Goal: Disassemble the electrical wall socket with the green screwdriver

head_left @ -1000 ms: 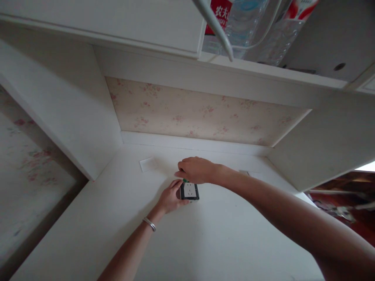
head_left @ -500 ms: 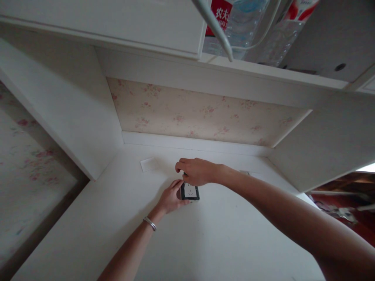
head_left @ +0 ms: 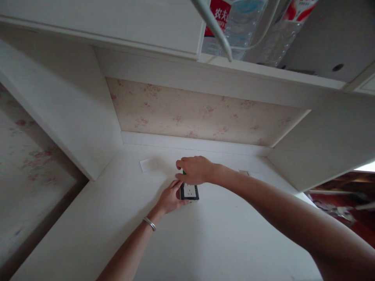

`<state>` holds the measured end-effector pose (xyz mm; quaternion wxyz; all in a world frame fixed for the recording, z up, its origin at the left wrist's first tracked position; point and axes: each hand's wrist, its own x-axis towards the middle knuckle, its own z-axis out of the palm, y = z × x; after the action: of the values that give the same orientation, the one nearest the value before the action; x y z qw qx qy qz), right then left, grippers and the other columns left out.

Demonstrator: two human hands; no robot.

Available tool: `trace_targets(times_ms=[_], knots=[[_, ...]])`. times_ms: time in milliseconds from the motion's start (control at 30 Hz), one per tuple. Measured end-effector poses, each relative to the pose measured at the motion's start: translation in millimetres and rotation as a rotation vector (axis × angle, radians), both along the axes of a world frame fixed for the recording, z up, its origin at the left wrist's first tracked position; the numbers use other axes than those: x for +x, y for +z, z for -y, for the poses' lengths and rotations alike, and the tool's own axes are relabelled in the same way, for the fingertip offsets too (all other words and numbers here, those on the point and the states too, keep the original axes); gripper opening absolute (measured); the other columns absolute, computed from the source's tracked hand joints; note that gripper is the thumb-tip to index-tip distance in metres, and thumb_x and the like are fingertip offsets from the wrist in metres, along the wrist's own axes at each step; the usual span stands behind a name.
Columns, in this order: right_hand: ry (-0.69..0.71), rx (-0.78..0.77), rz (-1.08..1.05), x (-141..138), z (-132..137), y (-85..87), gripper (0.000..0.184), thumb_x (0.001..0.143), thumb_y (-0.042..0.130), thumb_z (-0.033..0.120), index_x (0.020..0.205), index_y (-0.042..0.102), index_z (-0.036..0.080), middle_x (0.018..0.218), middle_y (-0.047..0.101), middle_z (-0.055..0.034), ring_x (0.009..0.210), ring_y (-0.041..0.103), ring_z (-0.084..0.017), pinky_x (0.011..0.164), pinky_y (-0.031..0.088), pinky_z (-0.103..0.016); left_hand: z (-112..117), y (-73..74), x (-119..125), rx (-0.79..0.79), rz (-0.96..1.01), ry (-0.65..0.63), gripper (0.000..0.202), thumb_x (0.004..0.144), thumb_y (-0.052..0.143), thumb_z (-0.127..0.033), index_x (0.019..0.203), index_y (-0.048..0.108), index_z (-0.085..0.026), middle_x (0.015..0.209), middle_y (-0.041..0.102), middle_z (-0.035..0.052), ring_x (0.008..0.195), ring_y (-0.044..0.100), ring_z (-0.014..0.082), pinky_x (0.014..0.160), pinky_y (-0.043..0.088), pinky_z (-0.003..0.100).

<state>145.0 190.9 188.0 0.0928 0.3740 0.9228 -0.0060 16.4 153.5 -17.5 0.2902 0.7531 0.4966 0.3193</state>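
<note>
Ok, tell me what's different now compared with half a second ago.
The right hand has shifted its fingers: its thumb, tucked in then, now reaches out to the left, and a green thing shows between thumb and forefinger. Whether they pinch it is unclear; nothing is seen let go. The left hand stays on the left side of the socket; the bottles stay put.

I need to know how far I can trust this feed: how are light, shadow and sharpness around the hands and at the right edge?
Head view, centre: dim light, soft shadow beside the left hand, slots on the power socket small but discernible; head view, right hand: green object mostly hidden; head view, right edge: bright strip, red patterned area blurred.
</note>
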Motion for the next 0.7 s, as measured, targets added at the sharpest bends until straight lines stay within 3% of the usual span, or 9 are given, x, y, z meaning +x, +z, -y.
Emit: trace_targets(times_ms=[67, 167, 267, 333, 400, 500, 600, 700], knots=[[0.003, 0.014, -0.003, -0.3, 0.4, 0.7, 0.03, 0.089, 0.035, 0.036, 0.104, 0.055, 0.02, 0.101, 0.062, -0.0092, 0.087, 0.062, -0.025, 0.066, 0.046, -0.034, 0.1, 0.1, 0.3, -0.006, 0.005, 0.006, 0.08, 0.061, 0.074, -0.045, 0.132, 0.043, -0.023, 0.133, 0.046, 0.0066, 0.121, 0.045, 0.0251, 0.102, 0.037, 0.035], [0.086, -0.036, -0.016, -0.2, 0.8, 2.8, 0.029, 0.082, 0.045, 0.028, 0.109, 0.053, 0.021, 0.114, 0.058, -0.0084, 0.088, 0.062, -0.022, 0.066, 0.046, -0.03, 0.8, 1.6, 0.7, -0.017, 0.013, -0.001, 0.077, 0.061, 0.074, -0.044, 0.13, 0.046, -0.024, 0.132, 0.046, 0.006, 0.12, 0.046, 0.0249, 0.101, 0.039, 0.034], [0.056, -0.04, 0.008, -1.0, 0.8, 3.5, 0.035, 0.079, 0.051, 0.039, 0.11, 0.053, 0.023, 0.116, 0.056, -0.0081, 0.09, 0.061, -0.024, 0.065, 0.047, -0.032, 1.1, 2.2, 0.7, -0.026, 0.016, -0.009, 0.076, 0.061, 0.074, -0.043, 0.129, 0.046, -0.025, 0.131, 0.047, 0.0055, 0.119, 0.047, 0.0245, 0.1, 0.04, 0.034], [0.0, 0.005, 0.024, -1.6, 0.8, 2.8, 0.034, 0.085, 0.041, 0.042, 0.108, 0.054, 0.021, 0.108, 0.06, -0.0091, 0.089, 0.061, -0.025, 0.067, 0.047, -0.035, 0.8, 1.8, 0.6, -0.025, 0.024, -0.007, 0.079, 0.06, 0.074, -0.042, 0.131, 0.044, -0.024, 0.131, 0.047, 0.0061, 0.121, 0.045, 0.0247, 0.101, 0.038, 0.034], [-0.002, 0.028, 0.024, -1.5, 0.9, 2.3, 0.03, 0.088, 0.035, 0.034, 0.107, 0.055, 0.02, 0.105, 0.061, -0.0093, 0.087, 0.062, -0.024, 0.068, 0.047, -0.035, 0.4, 1.2, 0.5, -0.02, 0.031, -0.003, 0.081, 0.06, 0.075, -0.042, 0.132, 0.043, -0.023, 0.132, 0.046, 0.0066, 0.121, 0.044, 0.0248, 0.103, 0.037, 0.034], [0.086, -0.004, -0.007, -0.4, 1.7, 3.0, 0.029, 0.081, 0.047, 0.028, 0.108, 0.053, 0.022, 0.114, 0.057, -0.0075, 0.089, 0.061, -0.021, 0.066, 0.047, -0.03, 0.2, 1.2, 0.7, -0.03, 0.03, -0.011, 0.077, 0.061, 0.074, -0.04, 0.13, 0.045, -0.023, 0.133, 0.045, 0.0063, 0.121, 0.044, 0.0248, 0.102, 0.037, 0.035], [0.094, 0.015, -0.024, -0.9, 3.3, 3.1, 0.031, 0.08, 0.05, 0.04, 0.106, 0.054, 0.023, 0.113, 0.058, -0.0068, 0.09, 0.061, -0.023, 0.064, 0.047, -0.031, 0.6, 2.3, 1.2, -0.048, 0.026, 0.0, 0.074, 0.061, 0.074, -0.039, 0.128, 0.047, -0.024, 0.133, 0.046, 0.0063, 0.121, 0.044, 0.0256, 0.101, 0.038, 0.036], [0.037, 0.062, 0.003, -2.4, 4.0, 0.9, 0.035, 0.089, 0.034, 0.045, 0.1, 0.057, 0.021, 0.102, 0.062, -0.0077, 0.087, 0.062, -0.024, 0.067, 0.047, -0.034, 1.0, 4.0, 1.7, -0.044, 0.035, 0.003, 0.076, 0.061, 0.074, -0.04, 0.129, 0.046, -0.023, 0.133, 0.046, 0.0071, 0.122, 0.044, 0.0258, 0.101, 0.038, 0.036]])
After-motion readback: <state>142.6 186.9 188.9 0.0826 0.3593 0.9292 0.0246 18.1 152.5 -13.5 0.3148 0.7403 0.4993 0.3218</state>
